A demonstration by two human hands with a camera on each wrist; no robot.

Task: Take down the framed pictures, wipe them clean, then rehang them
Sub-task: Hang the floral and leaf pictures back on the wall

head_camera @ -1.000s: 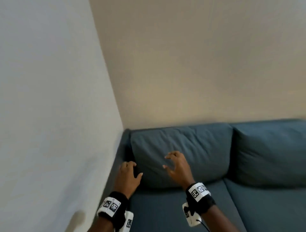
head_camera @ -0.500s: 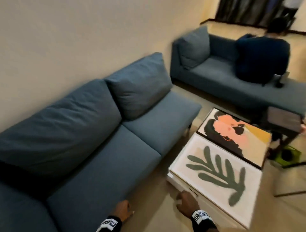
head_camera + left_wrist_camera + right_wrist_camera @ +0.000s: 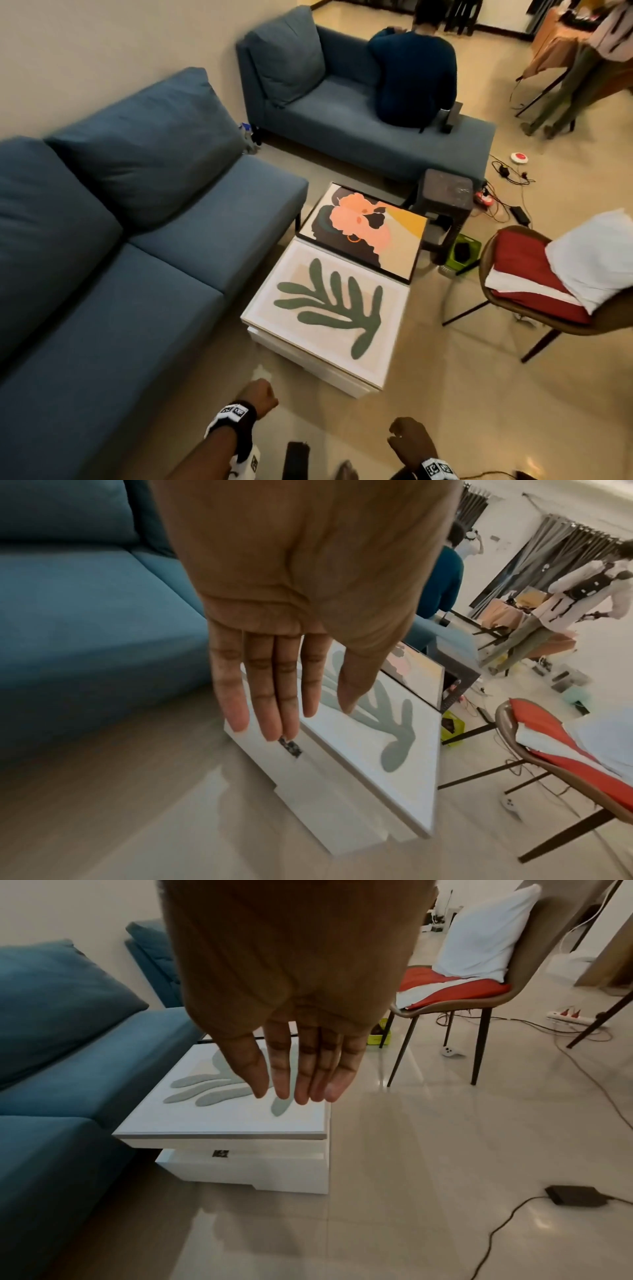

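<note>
Two framed pictures lie flat ahead of both hands: the leaf picture nearest, the portrait picture beyond, long axes parallel. Left hand and right hand hang empty with fingers straight.

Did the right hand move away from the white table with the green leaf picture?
Yes. The right hand touched the near corner of the white coffee table half a second ago; now it hangs open over the floor, short of the table.
</note>
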